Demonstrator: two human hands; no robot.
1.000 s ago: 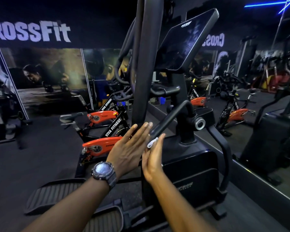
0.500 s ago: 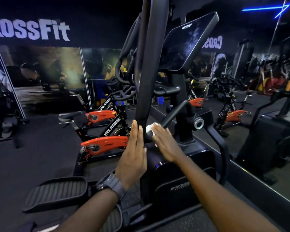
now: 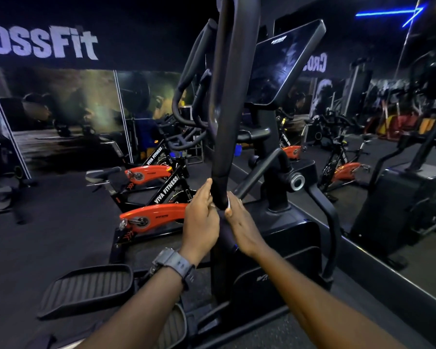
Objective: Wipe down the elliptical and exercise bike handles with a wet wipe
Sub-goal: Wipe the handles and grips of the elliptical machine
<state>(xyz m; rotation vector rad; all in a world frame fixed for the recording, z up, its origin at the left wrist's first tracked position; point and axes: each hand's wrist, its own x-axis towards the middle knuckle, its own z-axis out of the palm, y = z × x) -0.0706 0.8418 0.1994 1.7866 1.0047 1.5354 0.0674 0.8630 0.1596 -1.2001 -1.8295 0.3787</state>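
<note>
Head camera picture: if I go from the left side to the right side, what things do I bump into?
CrossFit sign → foot pedal → orange bike → left hand → right hand → tilted screen → blue ceiling light.

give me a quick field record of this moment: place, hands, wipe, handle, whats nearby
place: gym floor with mirrored wall on the right
left hand: fingers and thumb around the lower end of the elliptical handle, watch on wrist
right hand: presses the wet wipe against the same handle end
wet wipe: white, mostly hidden, only a sliver shows
elliptical handle: black, upright, runs out of the top of the picture
console screen: dark, tilted
pedal: ribbed, lower left
exercise bikes: orange and black, behind the left hand, untouched
</note>
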